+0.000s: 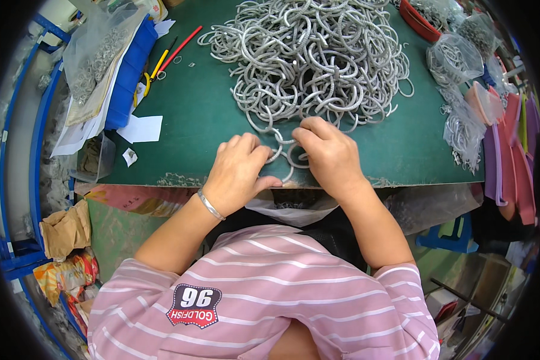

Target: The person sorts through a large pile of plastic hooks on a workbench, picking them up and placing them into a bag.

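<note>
Silver-grey ribbed rings point(342, 45), right hand point(330, 155) pinched on one, left hand point(237, 165) curled, its hold unclear.

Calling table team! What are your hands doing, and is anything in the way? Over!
Left hand at a few gray rings, thumb spread. Right hand at them too, grip partly hidden. Big ring pile just beyond, might crowd.

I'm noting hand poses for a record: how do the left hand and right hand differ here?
The left hand has a silver bracelet at its wrist; the right hand has none. The left hand's thumb juts out, apart from its fingers, while the right hand's fingers curl inward. Both are at the grey rings near the table's front edge.
</note>
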`<state>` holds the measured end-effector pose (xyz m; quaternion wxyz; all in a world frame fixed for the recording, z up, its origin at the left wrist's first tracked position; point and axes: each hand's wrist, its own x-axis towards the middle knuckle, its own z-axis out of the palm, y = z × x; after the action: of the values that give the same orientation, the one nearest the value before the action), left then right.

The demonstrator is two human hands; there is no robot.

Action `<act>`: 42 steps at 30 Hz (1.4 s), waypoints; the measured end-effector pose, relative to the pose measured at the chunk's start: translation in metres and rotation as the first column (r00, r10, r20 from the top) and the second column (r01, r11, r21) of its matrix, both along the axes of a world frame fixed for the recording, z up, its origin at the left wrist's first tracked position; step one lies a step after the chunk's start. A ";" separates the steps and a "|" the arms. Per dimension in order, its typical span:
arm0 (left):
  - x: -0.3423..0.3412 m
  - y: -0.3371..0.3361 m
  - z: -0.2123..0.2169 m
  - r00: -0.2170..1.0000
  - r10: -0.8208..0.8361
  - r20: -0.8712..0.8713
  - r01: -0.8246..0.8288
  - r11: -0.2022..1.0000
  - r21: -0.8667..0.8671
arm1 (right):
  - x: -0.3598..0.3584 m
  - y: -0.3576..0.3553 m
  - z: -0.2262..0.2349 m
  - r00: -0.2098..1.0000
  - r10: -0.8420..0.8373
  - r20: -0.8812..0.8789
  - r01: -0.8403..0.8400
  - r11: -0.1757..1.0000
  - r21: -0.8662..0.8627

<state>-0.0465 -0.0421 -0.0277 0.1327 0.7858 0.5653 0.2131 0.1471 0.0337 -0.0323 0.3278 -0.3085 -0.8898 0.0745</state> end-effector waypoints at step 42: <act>0.029 -0.016 -0.017 0.911 -0.237 0.338 0.172 0.962 0.213 | 0.059 -0.074 -0.009 0.984 -0.060 0.165 0.168 0.588 -0.791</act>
<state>-0.0177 -0.0586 -0.0447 0.1847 0.7971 0.4242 0.3881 0.2061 -0.0401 -0.0414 0.1037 -0.4831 -0.7576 0.4265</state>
